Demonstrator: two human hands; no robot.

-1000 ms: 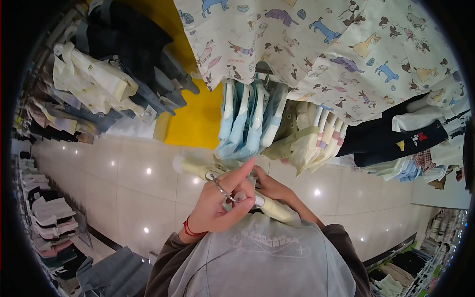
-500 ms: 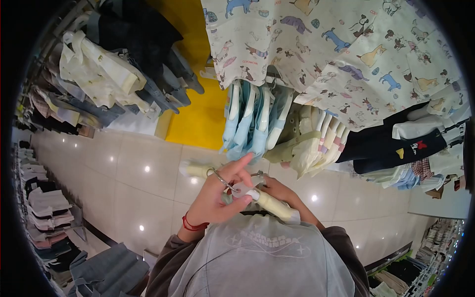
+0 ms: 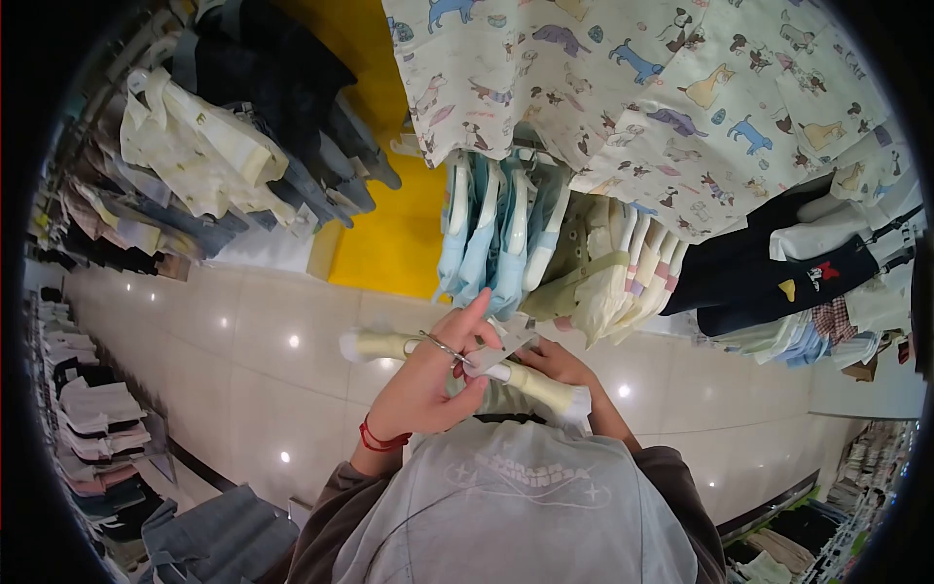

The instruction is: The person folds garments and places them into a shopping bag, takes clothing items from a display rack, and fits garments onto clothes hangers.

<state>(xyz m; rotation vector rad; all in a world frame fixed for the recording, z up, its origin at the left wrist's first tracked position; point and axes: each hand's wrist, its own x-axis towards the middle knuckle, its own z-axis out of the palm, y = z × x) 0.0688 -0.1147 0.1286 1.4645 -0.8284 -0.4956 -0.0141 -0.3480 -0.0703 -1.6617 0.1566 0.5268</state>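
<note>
Below the rack, a hanger [image 3: 496, 372] carries a pale yellow garment [image 3: 548, 389], its far sleeve reaching out left past my wrist. My left hand [image 3: 433, 382] is closed around the hanger's middle, index finger extended, with the metal hook [image 3: 443, 346] lying across the hand. A pale, partly see-through tag [image 3: 506, 352] extends between the two hands. My right hand [image 3: 561, 367] is behind the garment's right shoulder, its fingertips pinching the tag's far end. The lower part of the garment is hidden by my hands and chest.
Light blue garments on white hangers [image 3: 482, 243] hang just ahead, beside cream garments [image 3: 623, 282]. A large dog-print cloth [image 3: 623, 107] hangs above them. Dark clothes [image 3: 272, 88] hang at left over a yellow panel [image 3: 384, 234]. Folded stacks [image 3: 102, 419] stand far left.
The hanger and garment have turned a little, and the sleeve at left shows more. The tag between my hands is more visible. My head view has shifted slightly.
</note>
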